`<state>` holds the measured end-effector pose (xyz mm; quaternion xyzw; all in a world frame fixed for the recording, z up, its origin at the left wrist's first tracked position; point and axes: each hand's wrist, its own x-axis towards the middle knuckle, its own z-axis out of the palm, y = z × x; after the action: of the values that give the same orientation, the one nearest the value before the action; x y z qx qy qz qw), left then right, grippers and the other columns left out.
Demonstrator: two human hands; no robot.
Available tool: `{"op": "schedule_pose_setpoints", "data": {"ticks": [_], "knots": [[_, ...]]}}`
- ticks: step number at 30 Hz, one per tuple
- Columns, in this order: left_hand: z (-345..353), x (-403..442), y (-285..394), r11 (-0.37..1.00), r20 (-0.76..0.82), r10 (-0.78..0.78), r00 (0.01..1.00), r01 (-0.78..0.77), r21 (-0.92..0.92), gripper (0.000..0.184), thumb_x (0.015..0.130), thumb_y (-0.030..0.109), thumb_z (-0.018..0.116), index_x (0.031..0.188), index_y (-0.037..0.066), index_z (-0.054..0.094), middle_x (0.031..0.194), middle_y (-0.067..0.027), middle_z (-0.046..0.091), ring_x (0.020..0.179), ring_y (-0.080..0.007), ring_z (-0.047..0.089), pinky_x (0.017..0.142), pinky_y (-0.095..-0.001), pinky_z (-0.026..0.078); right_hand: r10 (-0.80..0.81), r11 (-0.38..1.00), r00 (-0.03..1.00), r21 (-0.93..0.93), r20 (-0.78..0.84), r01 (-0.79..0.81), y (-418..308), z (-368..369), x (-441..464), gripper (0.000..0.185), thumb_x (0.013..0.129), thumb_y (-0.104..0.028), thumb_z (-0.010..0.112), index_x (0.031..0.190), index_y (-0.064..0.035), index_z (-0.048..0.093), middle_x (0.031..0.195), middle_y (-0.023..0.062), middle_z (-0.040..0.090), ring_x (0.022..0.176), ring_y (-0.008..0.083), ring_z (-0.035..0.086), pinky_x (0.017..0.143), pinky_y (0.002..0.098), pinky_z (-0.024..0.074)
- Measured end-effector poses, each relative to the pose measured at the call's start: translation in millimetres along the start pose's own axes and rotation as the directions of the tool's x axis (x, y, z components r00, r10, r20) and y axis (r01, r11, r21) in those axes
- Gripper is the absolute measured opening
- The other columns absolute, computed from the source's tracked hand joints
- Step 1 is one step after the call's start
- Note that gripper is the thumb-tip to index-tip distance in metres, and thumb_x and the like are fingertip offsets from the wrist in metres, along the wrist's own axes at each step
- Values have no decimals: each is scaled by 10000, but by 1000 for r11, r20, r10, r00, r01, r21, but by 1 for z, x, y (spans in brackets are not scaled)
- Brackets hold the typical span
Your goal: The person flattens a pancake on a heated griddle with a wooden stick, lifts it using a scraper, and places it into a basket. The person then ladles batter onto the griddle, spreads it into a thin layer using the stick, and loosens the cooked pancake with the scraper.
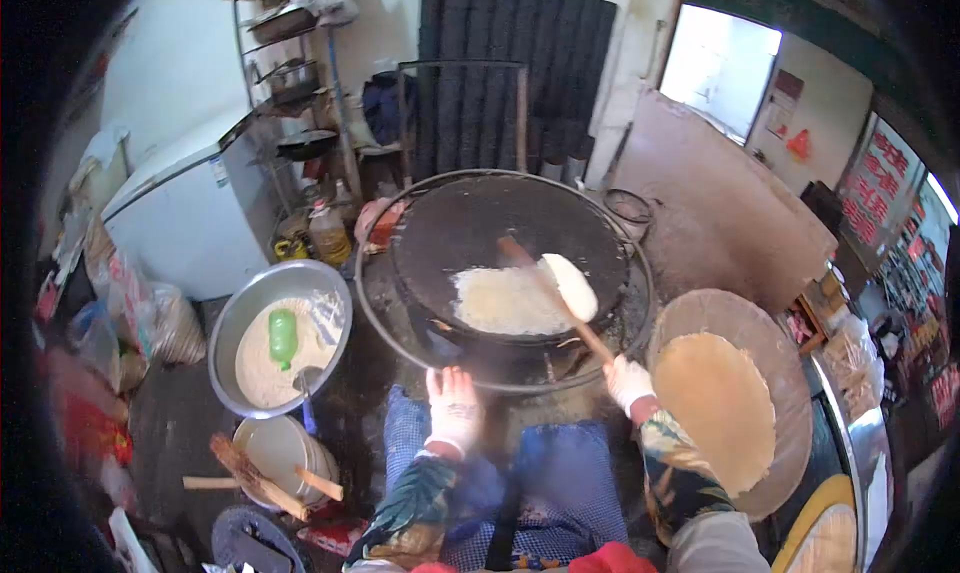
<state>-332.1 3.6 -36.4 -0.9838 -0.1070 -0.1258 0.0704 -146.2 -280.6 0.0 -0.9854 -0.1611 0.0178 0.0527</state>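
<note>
Right of centre in the frame, the right hand (628, 382) is clenched round the handle of the wooden spreader (590, 340), which slants across the pale batter (500, 301) on the near part of the round griddle (470, 208). Lower centre, the left hand (454, 410) is empty, fingers extended near the metal ring (390, 347). For an even layer, light, steady pressure with the spreader's edge kept level seems best; digging in could tear the thin part, while the thicker white lump (572, 286) needs gentle drawing out.
</note>
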Motion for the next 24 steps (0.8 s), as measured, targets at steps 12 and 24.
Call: {"op": "schedule_pose_setpoints", "data": {"ticks": [12, 24], "knots": [[-3, 18, -43, 994, 39, -108, 993, 107, 15, 543, 785, 311, 572, 1202, -37, 563, 1316, -196, 517, 1281, -342, 424, 1113, -641, 94, 113, 992, 993, 61, -27, -111, -4, -15, 17, 347, 957, -363, 458, 1002, -40, 579, 893, 201, 685, 865, 366, 666, 780, 464, 511], [-14, 24, -78, 978, 25, -205, 978, 204, 38, 576, 771, 294, 628, 1280, 48, 517, 1408, -144, 439, 1269, -297, 417, 1101, -631, 140, -85, 995, 991, 36, -107, 89, 7, -19, -11, 379, 950, -397, 437, 1038, -38, 521, 826, 251, 656, 753, 425, 644, 699, 537, 501]]}}
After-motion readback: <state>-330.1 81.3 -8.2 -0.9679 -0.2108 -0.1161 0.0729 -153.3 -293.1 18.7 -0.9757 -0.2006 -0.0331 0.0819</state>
